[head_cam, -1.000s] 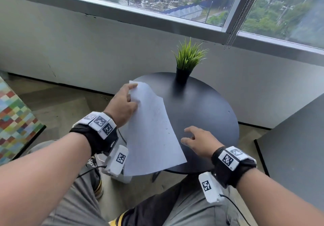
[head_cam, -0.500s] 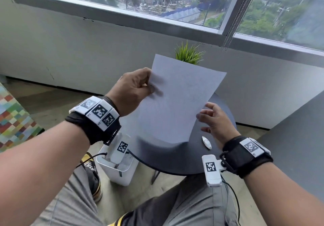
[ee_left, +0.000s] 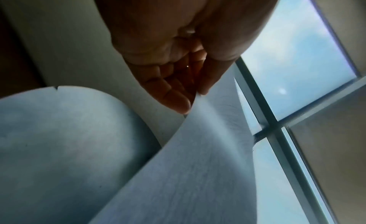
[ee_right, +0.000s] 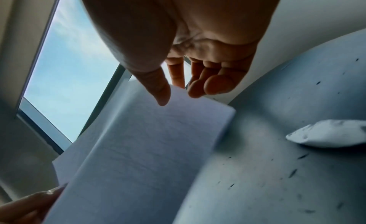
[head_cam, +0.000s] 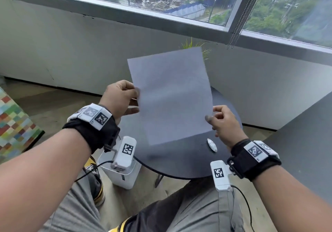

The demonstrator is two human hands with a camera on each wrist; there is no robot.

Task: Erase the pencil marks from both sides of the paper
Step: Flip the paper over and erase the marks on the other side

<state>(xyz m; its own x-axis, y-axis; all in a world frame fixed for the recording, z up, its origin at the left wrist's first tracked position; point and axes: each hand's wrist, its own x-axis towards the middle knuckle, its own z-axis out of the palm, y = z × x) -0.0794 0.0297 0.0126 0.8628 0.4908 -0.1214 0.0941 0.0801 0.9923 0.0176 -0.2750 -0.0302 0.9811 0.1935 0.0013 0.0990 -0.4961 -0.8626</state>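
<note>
1. The paper has come up off the round black table. 1 second ago it lay curling over the near left rim under the left hand; half a second ago it was lifted and tilted; now it stands nearly upright in the air above the table, between the 2 hands, hiding most of the green plant at the far side.

2. The left hand has kept its hold through the lift: thumb on the near face and fingers behind, pinching the left edge about halfway up. The left wrist view shows the sheet bowing away from that pinch.

3. The right hand has left the tabletop and joined the sheet. Its thumb tip lies on the near face at the lower right edge, with the index finger behind; the other fingers are loosely curled and hold nothing.

4. The eraser, white and worn to a lozenge, lies on the table near the right hand, uncovered now and untouched. Dark crumbs are scattered around it.

5. My reading: the sheet is being turned over or checked against the window light. Faint lines show on its surface in both wrist views, so some erasing probably remains, and the eraser must be picked up again once the sheet is laid flat.
</note>
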